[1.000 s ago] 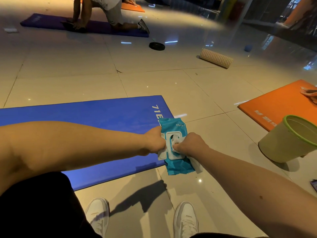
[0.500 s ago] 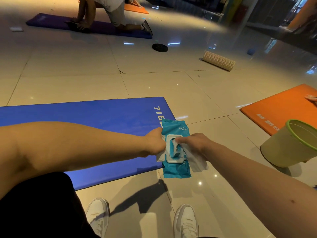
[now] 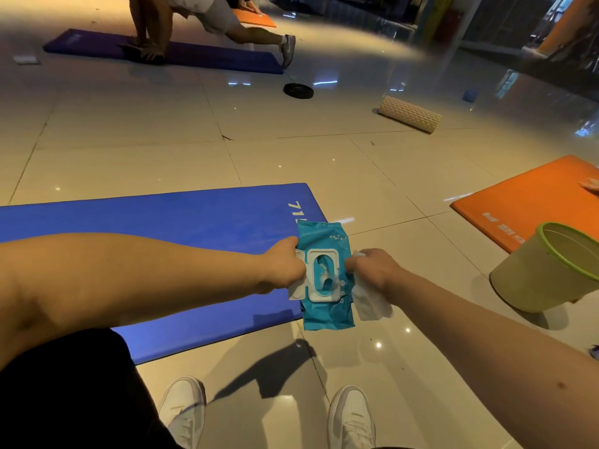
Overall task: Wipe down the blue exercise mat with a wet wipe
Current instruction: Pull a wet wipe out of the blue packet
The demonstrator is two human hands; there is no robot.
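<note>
The blue exercise mat [image 3: 155, 228] lies flat on the tiled floor, running off to the left. Above its right end I hold a teal wet-wipe pack [image 3: 325, 306] in the air. My left hand [image 3: 283, 265] grips the pack's left edge by its open white lid. My right hand [image 3: 372, 270] sits just right of the pack and grips a white wet wipe [image 3: 371, 304] that hangs down free of the opening. A bit of white tissue still shows in the pack's oval opening.
A green-rimmed bin [image 3: 547, 270] stands at the right, beside an orange mat [image 3: 525, 199]. Farther off lie a foam roller [image 3: 410, 114], a black disc [image 3: 298, 90] and a purple mat [image 3: 201, 58] with a person kneeling on it. My white shoes [image 3: 351, 419] are below.
My right hand has drawn the wipe out of the pack's opening and moved right, clear of the pack. The left hand keeps its hold on the pack.
</note>
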